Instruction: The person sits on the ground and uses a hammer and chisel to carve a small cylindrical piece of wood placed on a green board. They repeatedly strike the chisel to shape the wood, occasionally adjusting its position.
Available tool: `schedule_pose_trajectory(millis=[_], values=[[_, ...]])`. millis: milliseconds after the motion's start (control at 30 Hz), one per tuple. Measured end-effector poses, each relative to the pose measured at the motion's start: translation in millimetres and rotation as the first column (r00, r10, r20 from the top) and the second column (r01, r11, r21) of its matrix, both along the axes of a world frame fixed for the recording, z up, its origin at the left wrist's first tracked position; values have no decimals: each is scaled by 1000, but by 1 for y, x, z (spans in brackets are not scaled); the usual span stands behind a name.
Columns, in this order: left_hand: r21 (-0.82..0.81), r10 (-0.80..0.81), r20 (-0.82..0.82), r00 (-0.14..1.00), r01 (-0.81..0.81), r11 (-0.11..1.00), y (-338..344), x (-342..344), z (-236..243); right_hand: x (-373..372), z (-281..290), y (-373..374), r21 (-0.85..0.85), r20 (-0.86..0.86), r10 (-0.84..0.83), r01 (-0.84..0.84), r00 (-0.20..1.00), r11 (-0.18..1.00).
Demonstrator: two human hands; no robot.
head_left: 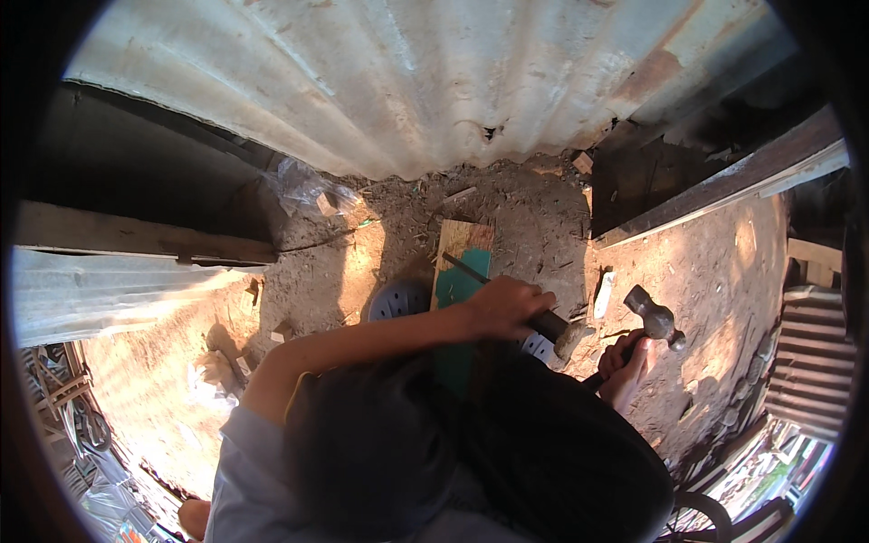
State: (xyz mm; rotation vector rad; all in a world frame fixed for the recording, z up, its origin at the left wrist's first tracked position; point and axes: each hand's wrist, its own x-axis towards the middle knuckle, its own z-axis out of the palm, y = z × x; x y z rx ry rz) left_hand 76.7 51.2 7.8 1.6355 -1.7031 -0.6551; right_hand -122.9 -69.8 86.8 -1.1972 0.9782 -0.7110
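My left hand [507, 308] is closed around a chisel [464, 269], its dark narrow blade slanting to the upper left over a wooden board [469, 237]. The chisel's worn, frayed butt sticks out of the fist toward the right. Teal paint covers much of the board, with bare wood at its far end. My right hand [625, 366] grips the handle of a ball-peen hammer [654, 317] off to the right. The hammer head is raised and apart from the chisel. Whether the blade's tip touches the board I cannot tell.
A grey clog with holes [398, 301] shows left of the board. Corrugated metal sheeting [407, 81] stands ahead. Dark wooden beams [724, 195] flank both sides. Wood chips and clear plastic [312, 188] lie on the dirt floor, with a pale object [604, 292] at the right.
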Motion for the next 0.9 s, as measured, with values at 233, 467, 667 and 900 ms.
schedule_pose_trajectory(millis=[233, 467, 667, 900], values=[[-37, 5, -16, 1000, -5, 999, 2, 0, -9, 4, 6, 2, -9, -23, -24, 23, 999, 1000], [-32, 113, -9, 994, -114, 993, -3, 6, -4, -8, -7, 4, -98, 98, -72, 82, 993, 992], [-3, 78, 6, 997, -77, 997, 3, 17, -20, 8, 7, 28, -228, -230, 30, -84, 973, 970], [-86, -47, 22, 999, 48, 995, 3, 16, -5, -2, -16, 14, -175, -137, 63, -87, 989, 981]])
